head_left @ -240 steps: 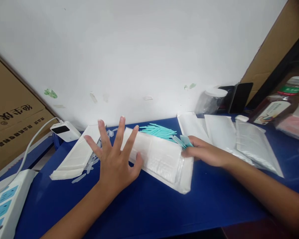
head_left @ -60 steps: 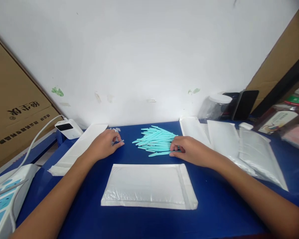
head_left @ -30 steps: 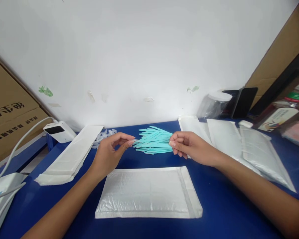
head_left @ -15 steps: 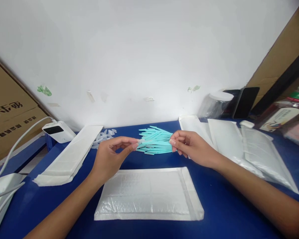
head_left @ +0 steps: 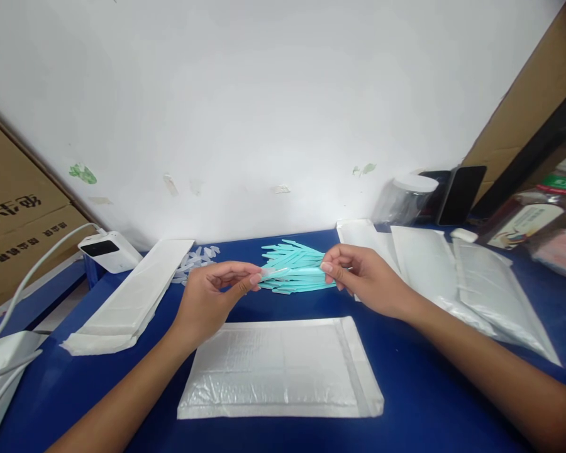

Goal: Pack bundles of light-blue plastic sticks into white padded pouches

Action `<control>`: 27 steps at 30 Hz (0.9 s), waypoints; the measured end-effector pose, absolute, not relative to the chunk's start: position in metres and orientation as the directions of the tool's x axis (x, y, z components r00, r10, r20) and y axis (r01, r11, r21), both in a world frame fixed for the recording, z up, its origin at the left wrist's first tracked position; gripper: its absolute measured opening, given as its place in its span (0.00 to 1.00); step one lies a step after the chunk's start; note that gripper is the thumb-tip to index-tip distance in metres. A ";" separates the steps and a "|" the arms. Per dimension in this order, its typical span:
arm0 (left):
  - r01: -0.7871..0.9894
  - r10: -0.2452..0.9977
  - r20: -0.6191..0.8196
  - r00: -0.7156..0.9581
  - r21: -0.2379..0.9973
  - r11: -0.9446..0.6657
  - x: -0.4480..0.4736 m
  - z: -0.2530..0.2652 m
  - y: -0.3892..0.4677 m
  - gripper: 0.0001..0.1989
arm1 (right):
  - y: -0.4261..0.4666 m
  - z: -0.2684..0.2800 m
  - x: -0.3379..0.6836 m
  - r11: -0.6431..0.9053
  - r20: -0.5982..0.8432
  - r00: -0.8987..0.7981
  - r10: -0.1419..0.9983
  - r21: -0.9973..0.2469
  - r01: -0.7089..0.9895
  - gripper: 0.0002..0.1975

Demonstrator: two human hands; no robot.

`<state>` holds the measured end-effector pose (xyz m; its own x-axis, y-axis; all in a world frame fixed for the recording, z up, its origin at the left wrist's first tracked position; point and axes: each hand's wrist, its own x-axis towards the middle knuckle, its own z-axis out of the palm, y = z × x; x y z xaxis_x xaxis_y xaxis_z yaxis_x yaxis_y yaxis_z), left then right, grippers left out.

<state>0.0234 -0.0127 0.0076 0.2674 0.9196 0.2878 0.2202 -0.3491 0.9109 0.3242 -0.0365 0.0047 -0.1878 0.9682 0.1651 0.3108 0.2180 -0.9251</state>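
Observation:
Just above a pile of turquoise eyebrow razors (head_left: 295,255), my two hands face each other. My right hand (head_left: 358,277) pinches the handle end of one slim turquoise eyebrow razor (head_left: 306,271), which points left. Between the thumb and fingers of my left hand (head_left: 219,292) is a small translucent cap (head_left: 266,272) at the razor's tip. Whether the tip is inside the cap or only touching it, I cannot tell. More translucent caps (head_left: 195,261) lie in a heap behind my left hand. A white bubble mailer (head_left: 278,371) lies flat in front of me.
Folded white mailers (head_left: 127,296) lie to the left beside a white power bank (head_left: 110,250) with a cable. Filled bubble mailers (head_left: 495,289) are at the right. Behind them stand a clear jar (head_left: 405,195), a phone (head_left: 462,195) and a dark bottle (head_left: 532,214).
The razor's tip and the cap have come into line, and more of the razor's pale blade end shows beside my left fingers. Both hands have stayed nearly in place; the view has shifted slightly.

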 end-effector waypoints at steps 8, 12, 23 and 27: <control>0.167 0.928 0.253 0.272 0.938 -0.305 0.029 0.007 -0.015 0.08 | -0.039 0.009 0.321 0.278 0.256 -0.112 0.960 -0.914 0.295 0.20; 0.130 0.944 0.225 0.243 0.956 -0.262 0.028 0.009 -0.014 0.11 | -0.040 0.014 0.322 0.282 0.278 -0.054 0.959 -0.916 0.285 0.20; 0.120 0.943 0.173 0.283 0.969 -0.214 0.031 0.005 -0.021 0.09 | -0.047 0.009 0.315 0.277 0.257 -0.108 0.960 -0.927 0.254 0.13; 0.165 0.940 0.175 0.292 0.959 -0.230 0.035 0.005 -0.026 0.09 | -0.051 0.006 0.314 0.319 0.242 -0.237 0.941 -0.871 0.374 0.13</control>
